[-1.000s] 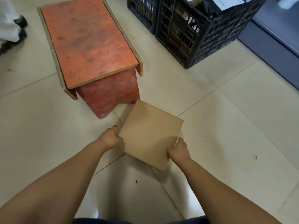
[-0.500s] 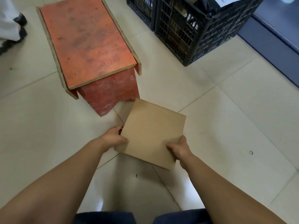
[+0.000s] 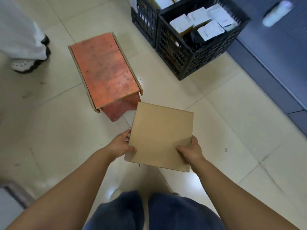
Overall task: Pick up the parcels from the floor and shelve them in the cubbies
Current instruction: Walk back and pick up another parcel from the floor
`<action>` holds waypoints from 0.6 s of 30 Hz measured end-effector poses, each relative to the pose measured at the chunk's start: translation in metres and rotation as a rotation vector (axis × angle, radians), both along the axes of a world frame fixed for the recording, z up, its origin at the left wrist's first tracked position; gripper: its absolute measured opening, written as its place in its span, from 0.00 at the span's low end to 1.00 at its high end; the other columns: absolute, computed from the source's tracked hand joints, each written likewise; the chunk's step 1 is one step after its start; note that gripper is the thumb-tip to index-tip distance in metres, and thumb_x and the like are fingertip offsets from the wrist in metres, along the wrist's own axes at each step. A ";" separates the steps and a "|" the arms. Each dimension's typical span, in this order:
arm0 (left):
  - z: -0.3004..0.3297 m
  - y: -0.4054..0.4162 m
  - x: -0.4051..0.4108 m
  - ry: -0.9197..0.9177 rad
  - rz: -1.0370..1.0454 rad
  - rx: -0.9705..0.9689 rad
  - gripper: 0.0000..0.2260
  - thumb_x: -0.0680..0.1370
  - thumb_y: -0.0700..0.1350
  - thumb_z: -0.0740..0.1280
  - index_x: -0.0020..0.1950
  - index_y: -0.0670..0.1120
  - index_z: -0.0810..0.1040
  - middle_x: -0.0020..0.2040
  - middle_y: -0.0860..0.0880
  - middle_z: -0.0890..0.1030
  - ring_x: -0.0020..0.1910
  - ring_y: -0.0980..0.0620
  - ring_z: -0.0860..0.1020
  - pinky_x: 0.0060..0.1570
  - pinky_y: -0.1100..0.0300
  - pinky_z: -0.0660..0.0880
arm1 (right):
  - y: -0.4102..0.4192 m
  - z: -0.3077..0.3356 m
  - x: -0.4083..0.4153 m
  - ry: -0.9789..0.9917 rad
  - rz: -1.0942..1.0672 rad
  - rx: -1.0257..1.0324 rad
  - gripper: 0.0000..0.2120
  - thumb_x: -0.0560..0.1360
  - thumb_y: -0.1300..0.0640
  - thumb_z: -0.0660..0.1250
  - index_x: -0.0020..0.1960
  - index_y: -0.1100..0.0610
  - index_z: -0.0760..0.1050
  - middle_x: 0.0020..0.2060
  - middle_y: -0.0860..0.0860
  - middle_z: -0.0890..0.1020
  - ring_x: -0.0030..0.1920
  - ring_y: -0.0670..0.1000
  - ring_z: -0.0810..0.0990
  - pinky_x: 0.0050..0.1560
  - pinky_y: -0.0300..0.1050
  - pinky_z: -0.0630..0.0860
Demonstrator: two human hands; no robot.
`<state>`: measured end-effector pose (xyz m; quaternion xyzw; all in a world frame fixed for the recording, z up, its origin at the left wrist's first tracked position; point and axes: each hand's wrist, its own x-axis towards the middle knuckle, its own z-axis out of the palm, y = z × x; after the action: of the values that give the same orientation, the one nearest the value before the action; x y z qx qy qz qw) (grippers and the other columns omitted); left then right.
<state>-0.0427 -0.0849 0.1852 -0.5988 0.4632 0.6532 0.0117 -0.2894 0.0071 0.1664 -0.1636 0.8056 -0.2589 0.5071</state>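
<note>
A flat brown cardboard parcel is held above the tiled floor, in front of my knees. My left hand grips its near left edge, thumb on top. My right hand grips its near right corner, thumb on top too. The parcel's plain top face is turned up to the camera; its underside is hidden. No cubbies show in the view.
A low orange wooden stool stands just beyond the parcel. Two black plastic crates with several labelled packages stand at the back right. A dark cabinet base runs along the right. Another person's legs and shoes are at the far left.
The parcel has come up off the floor in both hands and moved closer to me. The view has risen and pulled back, showing my knees, the crates' contents and the other person's legs.
</note>
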 end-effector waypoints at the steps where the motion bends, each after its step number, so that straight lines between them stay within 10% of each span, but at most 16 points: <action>1: 0.019 0.002 -0.002 -0.003 0.006 0.005 0.34 0.68 0.32 0.71 0.71 0.47 0.63 0.47 0.55 0.74 0.44 0.59 0.74 0.36 0.69 0.70 | 0.003 0.020 -0.003 -0.004 -0.005 -0.005 0.24 0.67 0.61 0.69 0.58 0.48 0.63 0.43 0.42 0.75 0.45 0.49 0.76 0.45 0.47 0.74; 18: 0.302 0.035 -0.100 0.053 -0.102 -0.121 0.31 0.69 0.29 0.65 0.71 0.45 0.64 0.63 0.48 0.73 0.51 0.47 0.77 0.44 0.59 0.73 | 0.078 0.312 -0.087 -0.096 -0.177 -0.122 0.29 0.71 0.66 0.65 0.69 0.51 0.62 0.47 0.46 0.76 0.47 0.49 0.77 0.40 0.41 0.74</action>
<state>-0.1427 -0.0495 0.4872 -0.5565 0.5319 0.6383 -0.0034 -0.3769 0.0852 0.4780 -0.1098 0.7744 -0.3586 0.5096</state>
